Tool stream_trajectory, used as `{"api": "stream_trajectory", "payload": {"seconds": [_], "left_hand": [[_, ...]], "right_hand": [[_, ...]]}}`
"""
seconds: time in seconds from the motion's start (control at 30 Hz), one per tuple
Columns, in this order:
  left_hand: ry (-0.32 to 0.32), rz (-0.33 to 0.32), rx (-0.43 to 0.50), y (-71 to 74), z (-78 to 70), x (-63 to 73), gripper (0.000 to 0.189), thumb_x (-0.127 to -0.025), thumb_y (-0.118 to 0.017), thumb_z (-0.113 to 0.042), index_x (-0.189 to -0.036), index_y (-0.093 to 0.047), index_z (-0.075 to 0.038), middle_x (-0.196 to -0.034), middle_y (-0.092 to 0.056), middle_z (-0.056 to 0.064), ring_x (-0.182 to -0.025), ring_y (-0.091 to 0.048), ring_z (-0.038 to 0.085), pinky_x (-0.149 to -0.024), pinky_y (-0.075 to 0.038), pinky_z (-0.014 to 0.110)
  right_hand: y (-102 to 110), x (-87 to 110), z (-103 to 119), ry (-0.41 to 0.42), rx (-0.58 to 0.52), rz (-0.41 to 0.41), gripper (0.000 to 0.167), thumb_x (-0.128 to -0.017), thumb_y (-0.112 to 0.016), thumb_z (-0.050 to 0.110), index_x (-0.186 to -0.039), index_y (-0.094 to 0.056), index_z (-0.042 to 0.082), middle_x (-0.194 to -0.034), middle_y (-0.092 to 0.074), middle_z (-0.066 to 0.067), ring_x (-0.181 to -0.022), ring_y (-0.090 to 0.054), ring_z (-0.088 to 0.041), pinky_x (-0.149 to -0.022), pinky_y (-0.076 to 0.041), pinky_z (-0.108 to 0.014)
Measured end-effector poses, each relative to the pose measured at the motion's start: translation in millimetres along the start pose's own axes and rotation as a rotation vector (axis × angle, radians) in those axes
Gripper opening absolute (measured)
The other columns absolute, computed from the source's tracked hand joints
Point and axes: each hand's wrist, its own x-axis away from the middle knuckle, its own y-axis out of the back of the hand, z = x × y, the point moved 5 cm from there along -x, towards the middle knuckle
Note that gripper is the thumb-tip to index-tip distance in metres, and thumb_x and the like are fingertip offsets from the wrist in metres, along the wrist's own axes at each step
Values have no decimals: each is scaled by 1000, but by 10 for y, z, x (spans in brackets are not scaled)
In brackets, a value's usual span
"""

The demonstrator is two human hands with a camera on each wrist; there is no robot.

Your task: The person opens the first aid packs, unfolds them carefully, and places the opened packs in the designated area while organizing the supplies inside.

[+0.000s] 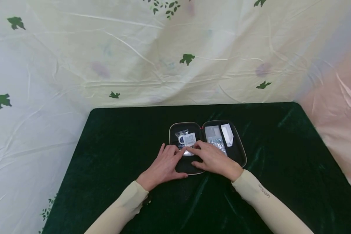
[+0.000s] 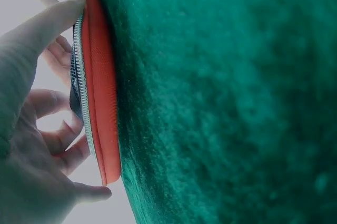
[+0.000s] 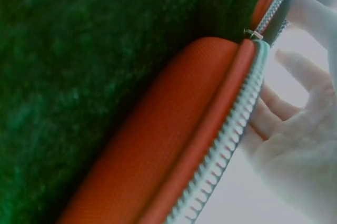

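A zip case (image 1: 190,167) lies open on the table, red outside in the wrist views and black inside in the head view. My left hand (image 1: 162,163) spreads over its left half; in the left wrist view the thumb (image 2: 67,12) rests on the zipped edge (image 2: 100,87). My right hand (image 1: 216,159) reaches across from the right, fingers on the small packets in that half. Both index fingertips meet over a shiny packet (image 1: 188,152). Above them lie a white labelled packet (image 1: 189,139) and a clear bag with a round white-and-blue item (image 1: 180,139).
In the case's right half sit a silvery bag (image 1: 217,143), a pale packet (image 1: 212,131) and a folded white paper (image 1: 227,135) under a black strap. Dark green velvet (image 1: 128,136) covers the table. A patterned cloth (image 1: 152,81) hangs behind it.
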Motion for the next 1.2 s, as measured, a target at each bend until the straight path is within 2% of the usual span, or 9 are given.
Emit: {"api": "stream_trajectory", "payload": {"seconds": [0.1, 0.2, 0.3, 0.37, 0.57, 0.8, 1.0, 1.2], "left_hand": [[-17, -16, -16, 0, 3, -13, 96, -82, -78, -65, -157, -45, -15, -120, -46, 2, -111, -48, 20, -115, -37, 51], [-23, -30, -9, -2, 10, -19, 93, -82, -79, -65, -153, -50, -14, -130, -46, 5, -121, -48, 22, -113, -40, 45], [-17, -30, 3, -4, 19, -16, 92, -82, -79, -65, -152, -51, -14, -145, -44, 9, -138, -42, 26, -120, -34, 48], [-14, -27, 8, -2, 21, -13, 91, -82, -79, -65, -152, -51, -14, -151, -42, 10, -143, -39, 27, -121, -31, 51], [-19, -8, 30, -7, 15, -11, 91, -84, -77, -63, -153, -49, -12, -157, -43, 10, -149, -36, 29, -121, -29, 57], [0, 40, 58, -28, 33, -11, 92, -86, -76, -62, -157, -44, -13, -165, -37, 9, -153, -30, 28, -122, -26, 59], [12, 75, 83, -43, 41, -5, 92, -89, -74, -61, -160, -39, -13, -167, -34, 8, -154, -29, 26, -122, -23, 60], [21, 84, 108, -52, 45, -6, 92, -90, -73, -60, -160, -38, -12, -165, -37, 10, -152, -34, 26, -123, -22, 60]], "right_hand": [[12, 9, -20, -32, -32, -17, 62, -95, -76, 37, -150, -56, 17, -131, -62, -8, -110, -64, -22, -96, -55, -44], [45, 32, -56, -70, -50, -85, 51, -95, -77, 36, -138, -64, 12, -126, -66, -7, -109, -66, -22, -97, -55, -46], [75, 59, -75, -72, -28, -139, 38, -95, -76, 37, -123, -69, 12, -120, -69, -6, -110, -66, -23, -100, -52, -49], [84, 73, -73, -52, 8, -151, 33, -96, -75, 37, -119, -71, 12, -121, -69, -6, -115, -64, -25, -104, -49, -51], [89, 96, -76, -12, 78, -128, 34, -99, -71, 39, -119, -75, 13, -126, -68, -6, -128, -57, -30, -111, -42, -58], [58, 116, -123, -20, 5, -40, 41, -101, -67, 42, -129, -73, 13, -134, -67, -8, -143, -46, -32, -115, -34, -65], [61, 107, -134, 21, -27, -58, 29, -102, -67, 34, -121, -75, 14, -128, -65, -8, -141, -47, -34, -115, -36, -62], [98, 94, -172, 13, -119, -77, 13, -101, -69, 22, -111, -72, 14, -122, -67, -6, -139, -49, -33, -116, -37, -57]]}}
